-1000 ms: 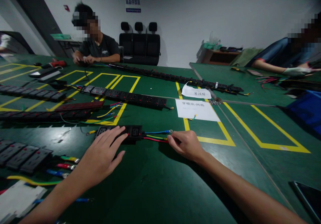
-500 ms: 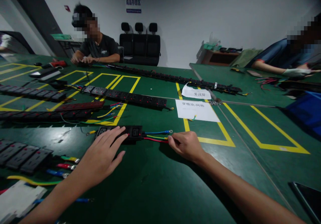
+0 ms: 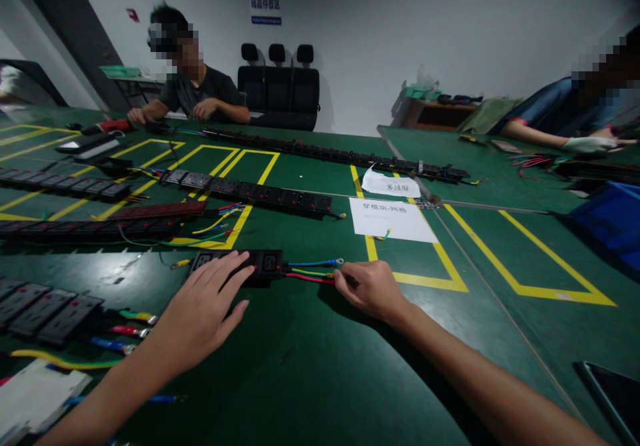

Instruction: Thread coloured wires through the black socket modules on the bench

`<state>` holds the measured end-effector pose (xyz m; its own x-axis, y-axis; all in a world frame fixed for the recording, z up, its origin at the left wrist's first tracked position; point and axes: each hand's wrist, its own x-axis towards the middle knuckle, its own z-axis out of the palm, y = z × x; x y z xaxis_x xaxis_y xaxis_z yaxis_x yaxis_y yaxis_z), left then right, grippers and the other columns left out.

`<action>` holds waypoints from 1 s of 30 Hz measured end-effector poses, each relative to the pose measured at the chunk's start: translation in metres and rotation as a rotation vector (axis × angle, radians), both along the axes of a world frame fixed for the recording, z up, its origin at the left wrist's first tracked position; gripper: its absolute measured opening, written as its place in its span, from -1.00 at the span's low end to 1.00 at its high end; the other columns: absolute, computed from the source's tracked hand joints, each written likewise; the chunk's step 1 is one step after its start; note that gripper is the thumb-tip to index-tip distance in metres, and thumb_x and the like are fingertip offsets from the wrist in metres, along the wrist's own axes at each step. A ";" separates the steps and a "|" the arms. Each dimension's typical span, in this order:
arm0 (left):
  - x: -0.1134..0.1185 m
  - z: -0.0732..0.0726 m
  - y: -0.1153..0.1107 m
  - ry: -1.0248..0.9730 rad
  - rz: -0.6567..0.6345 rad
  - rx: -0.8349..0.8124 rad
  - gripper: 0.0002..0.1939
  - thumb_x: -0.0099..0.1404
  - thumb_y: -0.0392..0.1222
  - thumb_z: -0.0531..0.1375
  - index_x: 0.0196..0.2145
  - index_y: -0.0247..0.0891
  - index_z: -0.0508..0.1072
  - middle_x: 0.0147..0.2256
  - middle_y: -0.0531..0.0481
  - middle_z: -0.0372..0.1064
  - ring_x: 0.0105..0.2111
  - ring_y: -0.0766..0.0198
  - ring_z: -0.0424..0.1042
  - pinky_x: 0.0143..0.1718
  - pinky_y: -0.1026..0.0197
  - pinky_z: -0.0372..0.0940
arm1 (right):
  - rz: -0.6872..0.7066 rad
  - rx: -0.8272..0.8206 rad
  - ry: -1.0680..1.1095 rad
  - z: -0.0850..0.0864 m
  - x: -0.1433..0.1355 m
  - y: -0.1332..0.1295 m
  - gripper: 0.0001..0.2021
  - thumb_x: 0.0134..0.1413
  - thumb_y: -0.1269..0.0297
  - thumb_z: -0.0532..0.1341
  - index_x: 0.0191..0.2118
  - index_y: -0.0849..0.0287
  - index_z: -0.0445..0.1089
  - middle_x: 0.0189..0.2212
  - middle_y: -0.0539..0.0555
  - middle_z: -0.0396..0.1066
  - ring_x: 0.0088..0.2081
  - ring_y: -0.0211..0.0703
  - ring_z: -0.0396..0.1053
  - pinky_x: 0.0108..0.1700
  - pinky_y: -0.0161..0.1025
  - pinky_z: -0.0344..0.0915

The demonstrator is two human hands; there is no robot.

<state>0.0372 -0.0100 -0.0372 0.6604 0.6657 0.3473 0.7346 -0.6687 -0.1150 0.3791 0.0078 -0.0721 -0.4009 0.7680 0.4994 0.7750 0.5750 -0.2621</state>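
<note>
Near the middle of the table lies a short black socket strip (image 3: 271, 265) with blue, yellow-green and red wires out of its right end. My left hand (image 3: 210, 313) rests flat over the strip, fingers apart, and hides part of its sockets. At the wires' far end my right hand (image 3: 369, 287) is closed in a pinch on the yellow-green and red wires (image 3: 307, 274); their tips are hidden by the fingers. Just above that hand the blue wire (image 3: 313, 264) lies free, ending in a ring terminal.
More socket strips (image 3: 250, 194) lie beyond and to the left, several with loose wires. Paper sheets (image 3: 393, 219) lie past my right hand. A co-worker (image 3: 200, 93) sits across the table, another person's gloved hand (image 3: 590, 144) is at right. A blue bin (image 3: 610, 223) stands at the right edge.
Across the table, the co-worker's hands have moved apart, and the long socket strip there has shifted a little to the left. My own hands have stayed in place.
</note>
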 end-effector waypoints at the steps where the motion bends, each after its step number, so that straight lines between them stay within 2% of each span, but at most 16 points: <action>1: 0.000 0.000 0.000 0.000 -0.001 0.002 -0.51 0.46 -0.10 0.07 0.26 -0.34 0.30 0.29 -0.32 0.23 0.26 -0.15 0.27 0.19 -0.30 0.31 | 0.002 0.000 -0.002 0.000 0.000 0.000 -0.61 0.30 0.25 0.09 -0.58 0.16 0.32 -0.70 -0.07 0.27 -0.67 -0.37 0.06 -0.52 -0.29 -0.11; 5: 0.001 0.001 0.000 -0.001 -0.002 0.004 -0.52 0.46 -0.11 0.07 0.25 -0.36 0.31 0.29 -0.33 0.24 0.26 -0.16 0.28 0.18 -0.31 0.32 | 0.010 0.009 -0.005 -0.001 0.001 0.000 -0.63 0.30 0.25 0.10 -0.57 0.15 0.31 -0.69 -0.08 0.27 -0.66 -0.37 0.07 -0.52 -0.28 -0.09; 14: 0.001 0.001 -0.001 -0.033 0.002 -0.023 -0.53 0.45 -0.12 0.08 0.25 -0.33 0.35 0.29 -0.31 0.25 0.26 -0.16 0.29 0.19 -0.30 0.31 | 0.012 0.104 0.036 -0.001 0.000 -0.002 -0.78 0.26 0.33 0.12 -0.41 0.16 0.42 -0.66 -0.08 0.32 -0.64 -0.35 0.16 -0.50 -0.31 -0.03; 20: 0.000 0.002 -0.001 -0.057 -0.001 -0.030 -0.54 0.44 -0.12 0.10 0.22 -0.31 0.39 0.27 -0.29 0.27 0.25 -0.17 0.30 0.18 -0.30 0.32 | 0.020 0.041 -0.028 -0.001 0.001 -0.001 -0.62 0.29 0.28 0.10 -0.59 0.15 0.33 -0.70 -0.07 0.28 -0.67 -0.37 0.08 -0.52 -0.27 -0.10; 28: 0.001 0.002 -0.001 -0.038 -0.014 -0.012 -0.56 0.44 -0.14 0.10 0.20 -0.34 0.40 0.26 -0.32 0.28 0.23 -0.18 0.32 0.14 -0.30 0.35 | 0.014 0.067 0.010 -0.002 0.001 -0.001 -0.76 0.28 0.30 0.11 -0.39 0.16 0.44 -0.64 -0.06 0.36 -0.65 -0.35 0.16 -0.50 -0.31 -0.02; 30: 0.001 0.003 -0.001 -0.050 -0.012 -0.015 -0.58 0.44 -0.16 0.10 0.19 -0.32 0.42 0.25 -0.30 0.30 0.21 -0.16 0.33 0.14 -0.29 0.35 | 0.017 0.067 0.006 -0.003 0.001 -0.001 -0.74 0.28 0.29 0.10 -0.42 0.16 0.43 -0.65 -0.07 0.34 -0.65 -0.36 0.15 -0.50 -0.31 -0.03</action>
